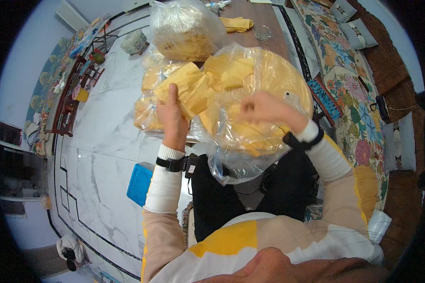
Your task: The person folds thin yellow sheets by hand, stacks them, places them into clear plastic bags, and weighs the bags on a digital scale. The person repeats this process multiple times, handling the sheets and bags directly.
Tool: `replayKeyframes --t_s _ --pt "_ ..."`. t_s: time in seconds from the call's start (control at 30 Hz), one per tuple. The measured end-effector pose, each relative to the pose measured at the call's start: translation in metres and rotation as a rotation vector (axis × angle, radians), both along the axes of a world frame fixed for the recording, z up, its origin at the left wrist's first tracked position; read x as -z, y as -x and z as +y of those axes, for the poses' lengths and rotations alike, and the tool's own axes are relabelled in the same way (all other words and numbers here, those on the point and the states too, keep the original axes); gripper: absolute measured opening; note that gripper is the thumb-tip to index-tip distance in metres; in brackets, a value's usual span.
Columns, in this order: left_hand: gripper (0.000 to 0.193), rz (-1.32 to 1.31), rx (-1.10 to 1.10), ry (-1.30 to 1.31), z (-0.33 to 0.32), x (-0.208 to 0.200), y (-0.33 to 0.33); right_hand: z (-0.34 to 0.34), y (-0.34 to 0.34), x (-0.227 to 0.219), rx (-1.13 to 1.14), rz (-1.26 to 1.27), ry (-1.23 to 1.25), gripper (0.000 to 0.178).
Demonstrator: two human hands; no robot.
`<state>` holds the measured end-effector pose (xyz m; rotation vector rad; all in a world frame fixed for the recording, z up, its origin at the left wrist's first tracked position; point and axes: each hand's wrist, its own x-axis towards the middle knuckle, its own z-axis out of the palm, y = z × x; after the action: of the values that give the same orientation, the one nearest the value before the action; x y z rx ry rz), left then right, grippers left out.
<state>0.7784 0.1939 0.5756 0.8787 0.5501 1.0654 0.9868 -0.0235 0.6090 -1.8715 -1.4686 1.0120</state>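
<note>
My left hand (172,117) grips a folded, crinkled yellow sheet (188,88), thumb pressed on top; paper or thin cloth, I cannot tell which. My right hand (265,109) is over a large clear plastic bag (278,70) of yellow material. Its fingers look curled but are smeared by motion, so I cannot tell whether they hold anything. Another yellow piece (237,73) lies on the bag, just beyond my hands. The bag's loose clear edge (231,170) hangs toward my lap.
Behind stands a full clear bag (186,28) of yellow pieces on a brown table (264,14). Smaller filled bags (146,113) lie to the left. A folded yellow stack (237,24) and a glass dish (262,32) sit farther back. A blue plastic container (139,184) is on the floor.
</note>
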Motion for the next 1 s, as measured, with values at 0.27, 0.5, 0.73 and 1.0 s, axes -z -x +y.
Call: replayKeyframes --t_s 0.27,0.5,0.73,1.0 --pt "0.049 0.027 -0.030 0.098 0.007 0.029 0.015 -0.073 0.087 0.041 -0.107 -0.725 -0.146 0.052" --pt "0.047 -0.043 -0.045 0.127 0.000 0.044 0.024 -0.082 0.086 0.071 -0.058 -0.622 -0.240 0.046" --pt "0.048 -0.045 -0.057 0.151 -0.002 0.049 0.048 -0.089 0.052 0.052 0.275 0.061 -0.122 0.026" --pt "0.048 -0.018 -0.037 0.113 -0.011 0.039 0.059 -0.053 -0.047 -0.001 0.575 0.721 -0.112 0.039"
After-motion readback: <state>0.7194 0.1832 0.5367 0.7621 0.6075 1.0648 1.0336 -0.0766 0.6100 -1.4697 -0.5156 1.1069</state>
